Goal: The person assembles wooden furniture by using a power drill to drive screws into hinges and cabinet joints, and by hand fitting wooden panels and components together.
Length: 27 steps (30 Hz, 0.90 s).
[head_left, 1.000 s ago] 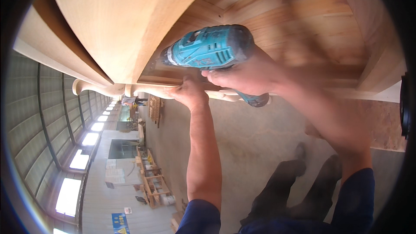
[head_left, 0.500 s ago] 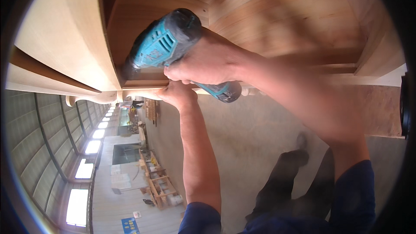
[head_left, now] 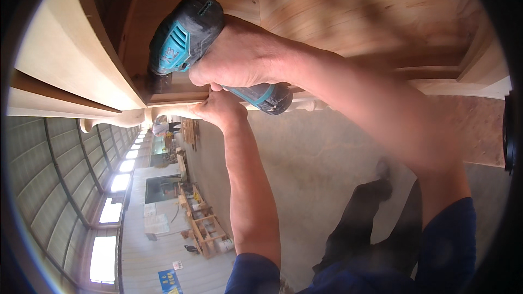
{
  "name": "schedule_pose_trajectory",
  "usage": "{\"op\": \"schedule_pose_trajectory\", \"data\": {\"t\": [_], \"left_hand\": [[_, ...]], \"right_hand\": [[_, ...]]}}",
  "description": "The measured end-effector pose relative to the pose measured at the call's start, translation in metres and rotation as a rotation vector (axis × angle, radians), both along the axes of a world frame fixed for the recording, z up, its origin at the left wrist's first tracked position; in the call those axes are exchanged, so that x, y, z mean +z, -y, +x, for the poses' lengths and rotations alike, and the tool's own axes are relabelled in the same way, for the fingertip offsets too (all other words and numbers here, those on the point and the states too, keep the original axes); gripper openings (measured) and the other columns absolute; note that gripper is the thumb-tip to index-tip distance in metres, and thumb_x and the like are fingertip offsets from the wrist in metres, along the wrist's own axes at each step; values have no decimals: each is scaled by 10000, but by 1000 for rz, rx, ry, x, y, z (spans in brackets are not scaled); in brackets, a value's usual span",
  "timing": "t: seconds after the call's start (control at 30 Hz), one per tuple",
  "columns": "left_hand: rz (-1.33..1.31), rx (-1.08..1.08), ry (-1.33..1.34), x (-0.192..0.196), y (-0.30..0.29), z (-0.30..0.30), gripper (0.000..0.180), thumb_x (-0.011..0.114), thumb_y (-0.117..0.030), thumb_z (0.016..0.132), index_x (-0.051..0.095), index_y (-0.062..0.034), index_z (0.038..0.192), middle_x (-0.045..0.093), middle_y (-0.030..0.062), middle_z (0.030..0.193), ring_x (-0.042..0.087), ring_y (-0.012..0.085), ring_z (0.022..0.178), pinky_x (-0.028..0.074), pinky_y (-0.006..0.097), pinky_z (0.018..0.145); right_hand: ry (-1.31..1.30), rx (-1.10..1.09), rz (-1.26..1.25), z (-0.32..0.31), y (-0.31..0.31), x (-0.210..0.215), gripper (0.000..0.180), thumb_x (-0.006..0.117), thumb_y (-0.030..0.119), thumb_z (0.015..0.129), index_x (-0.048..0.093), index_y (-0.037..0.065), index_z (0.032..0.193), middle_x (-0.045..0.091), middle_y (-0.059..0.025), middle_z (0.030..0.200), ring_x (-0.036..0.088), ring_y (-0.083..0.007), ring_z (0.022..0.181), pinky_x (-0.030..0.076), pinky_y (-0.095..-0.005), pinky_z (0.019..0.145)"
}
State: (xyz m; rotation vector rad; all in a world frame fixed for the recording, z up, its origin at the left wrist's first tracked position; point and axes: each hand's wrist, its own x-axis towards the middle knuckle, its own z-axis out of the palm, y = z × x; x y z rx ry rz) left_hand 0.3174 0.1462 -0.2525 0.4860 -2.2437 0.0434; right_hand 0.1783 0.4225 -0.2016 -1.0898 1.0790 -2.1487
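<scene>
- Both hands are up at the wooden piece: the right hand [head_left: 239, 57] is wrapped tight around the grip of a teal cordless drill [head_left: 185, 38], and the left hand [head_left: 220, 110] curls closed just below it, its fingers hooked over the lower edge of the wood panel [head_left: 348, 16].
- Compared with a second ago, the drill has swung round. It lay level across the panel with its nose toward the left; now it tips steeply, its dark rear cap up and its nose down-left into the corner where the panel meets the pale curved board [head_left: 65, 71].
- The drill's tip sits at that corner, touching or very near the wood; the bit itself is too dark to make out.
- The left hand has hardly moved, staying under the drill against the same edge.
- The battery foot [head_left: 269, 98] pokes out just right of the left hand.
- Judging by the tilt, the drill is now lined up on a point in that joint, with the left hand bracing the piece.
- Below lie a concrete floor [head_left: 327, 158], dark shoes [head_left: 376, 190] and, far off, a workshop hall with wooden racks [head_left: 204, 231].
</scene>
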Motion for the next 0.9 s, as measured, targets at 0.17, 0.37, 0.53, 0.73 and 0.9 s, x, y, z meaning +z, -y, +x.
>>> {"op": "schedule_pose_trajectory", "data": {"t": [0.17, 0.37, 0.53, 0.73, 0.9], "left_hand": [[137, -127, -158, 3, 17, 10, 539, 722, -89, 838, 466, 190, 1222, 600, 274, 1201, 640, 295, 1022, 536, 399, 887], [591, 96, -454, 0, -107, -40, 528, 722, -82, 823, 451, 140, 1219, 590, 250, 1186, 633, 274, 998, 542, 394, 850], [636, 107, -553, -8, -110, -40, 491, 680, -8, 803, 412, 107, 1199, 561, 235, 1164, 614, 250, 996, 540, 384, 820], [563, 133, -468, -38, -136, -57, 616, 752, -174, 829, 404, 119, 1245, 551, 278, 1227, 602, 343, 1091, 517, 454, 903], [497, 176, -405, -71, -124, -55, 618, 768, -213, 826, 417, 92, 1233, 546, 259, 1209, 578, 370, 1130, 480, 470, 956]], "right_hand": [[-23, -1, -28, 6, 15, -2, 154, 642, 145, 648, 664, -2, 690, 650, -144, 648, 609, -248, 593, 491, -386, 590], [-70, -69, 86, -9, -2, -14, 165, 648, 139, 641, 669, -2, 723, 654, -148, 671, 616, -251, 621, 496, -385, 607], [-199, -101, 104, -13, -20, -13, 172, 643, 131, 689, 663, -8, 788, 679, -132, 733, 629, -217, 669, 499, -373, 641], [-296, -118, 219, -27, -28, -37, 171, 640, 144, 721, 653, -19, 773, 658, -117, 692, 613, -202, 650, 490, -360, 628], [-240, 34, 342, -30, -23, -63, 201, 643, 213, 807, 676, 15, 815, 659, -45, 720, 591, -162, 667, 482, -338, 652]]}}
